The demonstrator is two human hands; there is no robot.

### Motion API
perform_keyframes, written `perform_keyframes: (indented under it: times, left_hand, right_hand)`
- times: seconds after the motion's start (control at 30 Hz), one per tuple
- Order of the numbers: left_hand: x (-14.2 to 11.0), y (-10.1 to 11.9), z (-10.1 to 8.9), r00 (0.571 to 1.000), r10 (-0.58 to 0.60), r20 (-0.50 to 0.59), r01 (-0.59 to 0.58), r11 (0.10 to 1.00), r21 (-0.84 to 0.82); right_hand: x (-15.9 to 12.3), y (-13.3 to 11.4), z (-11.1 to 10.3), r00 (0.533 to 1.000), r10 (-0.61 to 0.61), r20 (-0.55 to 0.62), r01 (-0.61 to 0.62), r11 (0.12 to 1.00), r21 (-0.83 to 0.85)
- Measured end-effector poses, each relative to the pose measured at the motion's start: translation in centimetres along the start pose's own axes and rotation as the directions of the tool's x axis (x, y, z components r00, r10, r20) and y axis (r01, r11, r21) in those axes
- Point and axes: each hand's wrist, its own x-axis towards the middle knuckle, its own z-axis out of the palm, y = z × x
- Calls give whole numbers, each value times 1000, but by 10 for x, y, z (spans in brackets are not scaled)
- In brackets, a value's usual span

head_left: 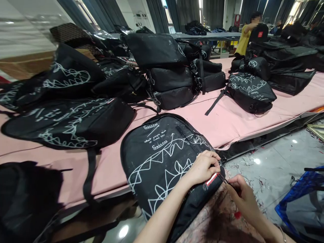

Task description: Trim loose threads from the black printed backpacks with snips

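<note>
A black backpack (pixel 162 158) with white scribble drawings and the word "Success" lies across the near edge of the pink table (pixel 222 125). My left hand (pixel 204 167) rests on its lower right side, fingers curled, pinching the fabric beside a small red and white label (pixel 211 179). My right hand (pixel 241 195) is closed just right of the label, gripping a thin dark tool or thread end that I cannot make out. Both hands nearly touch at the bag's edge.
Several more black printed backpacks (pixel 73 125) lie piled over the table's left and back. Another backpack (pixel 250 89) sits at the right. A person in a yellow top (pixel 244 38) stands far behind. A blue bin (pixel 301 202) stands on the littered grey floor at the right.
</note>
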Motion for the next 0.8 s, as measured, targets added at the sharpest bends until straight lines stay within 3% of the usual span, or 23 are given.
perform_keyframes:
  times: [0.2,0.33,0.43,0.5,0.57,0.63,0.7,0.77,0.8]
  left_hand:
    - [1,3,-2,1000,-7,14,7,1000,4]
    - [3,3,3,998,-27,-62,22,997,-75]
    - [2,6,7,975,-75,-208,17,963,-268]
    - [-1,12,8,969,-76,-235,-19,925,-379]
    - [-5,17,8,977,-18,-214,-70,915,-398]
    - [-9,20,7,979,41,-200,-102,948,-303]
    - [-11,20,9,976,34,-216,-69,985,-156]
    - [-9,19,13,982,-26,-190,21,999,-31]
    - [-8,19,16,986,-56,-157,61,998,26]
  right_hand:
    - [12,-9,2,990,-139,23,141,969,-203]
    - [17,-11,-3,979,-198,47,203,960,-190]
    - [19,-2,-6,988,-153,35,154,988,-24]
    - [22,8,-9,1000,-22,14,19,979,201]
    - [26,19,-11,990,144,1,-130,892,434]
    - [29,28,-13,969,249,4,-204,786,584]
    - [30,35,-14,962,272,14,-215,729,650]
    - [30,37,-13,965,260,32,-216,719,661]
    - [30,37,-11,971,240,13,-195,754,628]
